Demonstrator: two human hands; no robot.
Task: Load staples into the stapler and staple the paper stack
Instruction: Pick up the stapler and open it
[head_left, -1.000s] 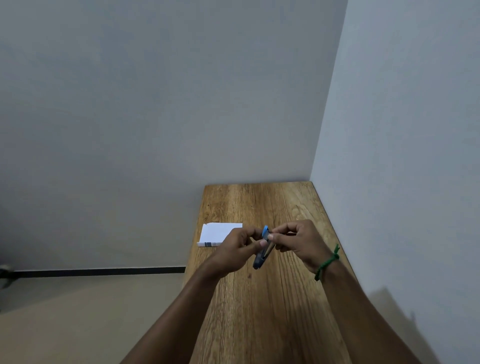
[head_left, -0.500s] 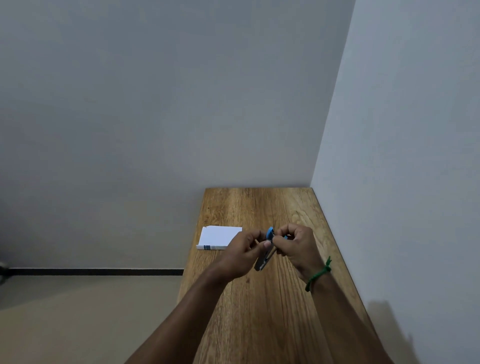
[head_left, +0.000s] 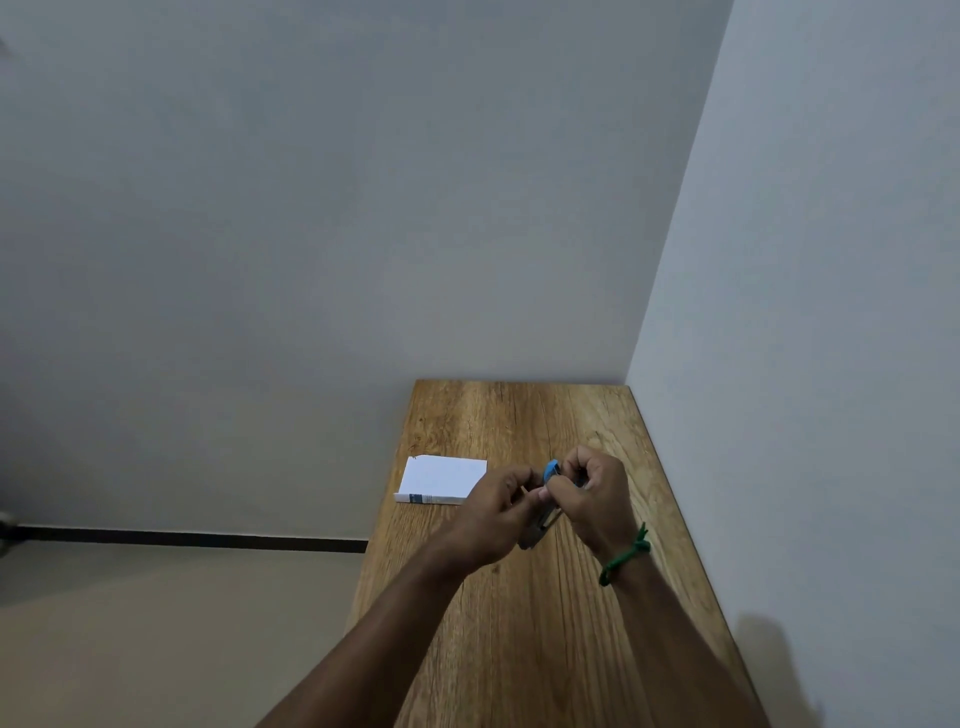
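Stapler (head_left: 551, 470) mid-frame: bright blue top, grey metal btm. Paper stack (head_left: 444, 475) left of it is white w/ a blue-ish strip on its near edge. Surface (head_left: 519, 649) = warm brown wood grain. Green cord wristband (head_left: 626, 556). Wall (head_left: 311, 208) pale grey, floor (head_left: 156, 649) beige, black baseboard (head_left: 208, 538) stripe at left.

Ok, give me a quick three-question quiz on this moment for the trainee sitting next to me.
1. True or false: the paper stack lies on the table, untouched by either hand.
2. Which wrist wears the green band? A left, B right, C neither.
3. Fill in: the left hand and right hand both grip the blue ____.
Key: 1 true; 2 B; 3 stapler.
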